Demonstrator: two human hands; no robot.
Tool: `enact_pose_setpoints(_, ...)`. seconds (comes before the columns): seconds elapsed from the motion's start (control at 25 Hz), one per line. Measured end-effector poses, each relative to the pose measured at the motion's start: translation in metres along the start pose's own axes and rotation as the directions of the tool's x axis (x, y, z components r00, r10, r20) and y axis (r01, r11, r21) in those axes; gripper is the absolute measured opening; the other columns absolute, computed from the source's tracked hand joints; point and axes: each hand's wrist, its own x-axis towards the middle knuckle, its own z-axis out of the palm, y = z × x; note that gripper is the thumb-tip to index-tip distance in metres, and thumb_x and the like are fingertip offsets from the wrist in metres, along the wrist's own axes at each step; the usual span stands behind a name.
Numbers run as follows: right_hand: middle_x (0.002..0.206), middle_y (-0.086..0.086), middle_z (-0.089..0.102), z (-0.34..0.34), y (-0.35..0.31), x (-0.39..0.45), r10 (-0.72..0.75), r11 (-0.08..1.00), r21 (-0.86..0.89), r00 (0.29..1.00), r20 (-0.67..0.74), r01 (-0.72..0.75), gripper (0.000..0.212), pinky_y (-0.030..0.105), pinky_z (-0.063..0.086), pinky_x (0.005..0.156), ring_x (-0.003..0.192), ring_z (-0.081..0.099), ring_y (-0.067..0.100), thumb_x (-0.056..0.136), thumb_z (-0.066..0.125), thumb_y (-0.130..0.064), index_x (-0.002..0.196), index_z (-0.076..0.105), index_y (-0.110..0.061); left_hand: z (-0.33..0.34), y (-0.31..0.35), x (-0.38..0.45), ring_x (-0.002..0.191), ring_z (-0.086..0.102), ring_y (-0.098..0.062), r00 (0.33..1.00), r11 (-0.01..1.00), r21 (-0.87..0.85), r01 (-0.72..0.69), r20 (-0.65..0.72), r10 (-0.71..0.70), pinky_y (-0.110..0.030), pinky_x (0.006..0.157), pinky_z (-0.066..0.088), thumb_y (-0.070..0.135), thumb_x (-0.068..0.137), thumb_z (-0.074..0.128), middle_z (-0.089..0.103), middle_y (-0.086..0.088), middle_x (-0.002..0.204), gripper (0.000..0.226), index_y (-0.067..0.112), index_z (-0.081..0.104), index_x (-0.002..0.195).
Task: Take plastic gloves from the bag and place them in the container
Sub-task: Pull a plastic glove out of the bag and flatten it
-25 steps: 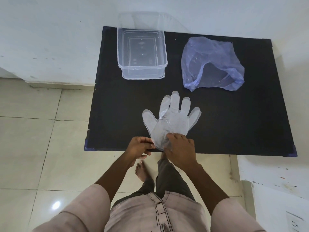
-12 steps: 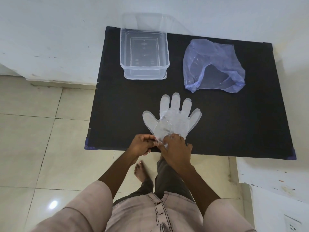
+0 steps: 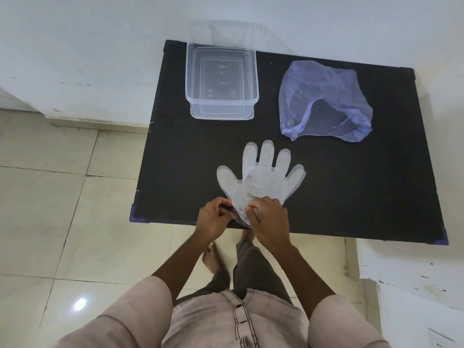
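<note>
Both hands pinch the cuff end of the plastic gloves (image 3: 261, 177) at the near edge of the black worktop (image 3: 351, 197). The left hand (image 3: 213, 218) grips one side, the right hand (image 3: 270, 219) the other, fingers closed on the thin plastic. The glove fingers spread flat just past the grip. Farther past it stands the clear container (image 3: 222, 81), with nothing in it. Far and to the right of the grip lies the blue bag (image 3: 324, 101), open and crumpled. It is hard to tell how many gloves are stacked together.
</note>
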Motion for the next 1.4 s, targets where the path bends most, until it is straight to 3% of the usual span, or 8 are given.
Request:
enact_pose_setpoints(0.12,0.097,0.007,0.075,0.006,-0.001,-0.002,-0.087,0.996,0.001,0.996,0.037,0.087,0.05,0.041,0.057,0.078,0.086,0.067,0.025,0.079,0.058,-0.058,0.097,0.069,-0.013,0.001,0.004,-0.002,0.08,0.07,-0.015,1.0,0.997,-0.081,0.011,0.022,-0.009,-0.026,0.073,0.06,0.001,0.086,0.065,0.071,-0.003,0.094,0.019,0.013,0.065,0.101)
enact_pose_setpoints(0.32,0.086,0.009,0.074,0.006,-0.006,0.0,-0.029,0.994,0.106,1.0,0.009,0.028,0.032,0.038,0.057,0.078,0.076,0.064,0.021,0.086,0.062,-0.039,0.085,0.07,-0.009,0.0,0.001,-0.003,0.078,0.068,-0.013,1.0,0.998,-0.06,0.001,-0.001,-0.001,-0.014,0.061,0.054,0.002,0.086,0.066,0.071,-0.003,0.095,0.019,0.014,0.064,0.102)
enact_pose_setpoints(0.44,0.093,0.01,0.073,-0.004,-0.006,0.005,0.082,0.968,0.233,0.996,0.037,-0.088,0.023,0.021,0.047,0.08,0.077,0.058,0.01,0.092,0.061,-0.029,0.092,0.067,-0.007,0.0,-0.003,-0.004,0.085,0.068,-0.017,0.998,1.0,0.002,-0.006,-0.066,0.006,-0.024,0.073,0.058,0.004,0.086,0.065,0.07,-0.003,0.099,0.021,0.017,0.063,0.102)
enact_pose_setpoints(0.6,0.099,0.012,0.073,-0.009,-0.001,0.007,0.091,0.96,0.267,0.996,-0.017,-0.083,0.021,0.02,0.043,0.084,0.086,0.068,0.022,0.091,0.063,-0.024,0.098,0.067,-0.004,0.002,0.0,-0.013,0.092,0.067,-0.022,0.99,0.982,0.189,-0.013,-0.137,0.039,-0.031,0.08,0.056,0.012,0.089,0.061,0.069,-0.005,0.107,0.027,0.017,0.056,0.116)
enact_pose_setpoints(0.72,0.102,0.014,0.073,-0.007,0.001,0.009,0.085,0.963,0.258,0.996,-0.034,-0.074,0.025,0.025,0.043,0.093,0.091,0.068,0.027,0.088,0.065,-0.024,0.1,0.068,-0.002,0.009,0.003,-0.028,0.11,0.061,-0.029,0.909,0.824,0.527,-0.207,-0.209,0.362,-0.046,0.098,0.047,0.025,0.088,0.06,0.063,-0.009,0.124,0.039,0.013,0.053,0.125)
enact_pose_setpoints(0.84,0.105,0.013,0.073,-0.005,0.003,0.011,0.076,0.963,0.257,0.997,0.02,-0.079,0.027,0.033,0.046,0.101,0.094,0.068,0.026,0.089,0.064,-0.026,0.104,0.067,-0.004,0.026,-0.005,-0.047,0.126,0.055,-0.035,0.777,0.532,0.722,-0.443,0.014,0.629,-0.054,0.105,0.039,0.042,0.095,0.037,0.058,-0.014,0.137,0.051,0.009,0.049,0.133)
enact_pose_setpoints(0.96,0.108,0.012,0.072,-0.004,0.002,0.013,0.08,0.968,0.236,0.995,0.056,-0.091,0.029,0.028,0.045,0.096,0.096,0.068,0.024,0.09,0.062,-0.028,0.108,0.067,-0.006,0.039,-0.025,-0.047,0.138,0.038,-0.032,0.814,0.406,0.785,-0.469,0.205,0.544,-0.056,0.111,0.028,0.056,0.096,0.022,0.041,-0.014,0.15,0.069,0.008,0.028,0.145)
enact_pose_setpoints(1.4,0.103,0.016,0.073,-0.014,0.006,0.015,0.008,0.974,0.228,1.0,0.006,-0.009,0.028,0.024,0.044,0.091,0.089,0.067,0.027,0.091,0.06,-0.026,0.103,0.067,-0.001,0.038,-0.039,-0.026,0.145,0.008,-0.03,0.901,0.416,0.812,-0.41,0.289,0.324,-0.049,0.116,0.007,0.067,0.092,0.02,0.013,-0.01,0.158,0.08,0.011,0.008,0.149)
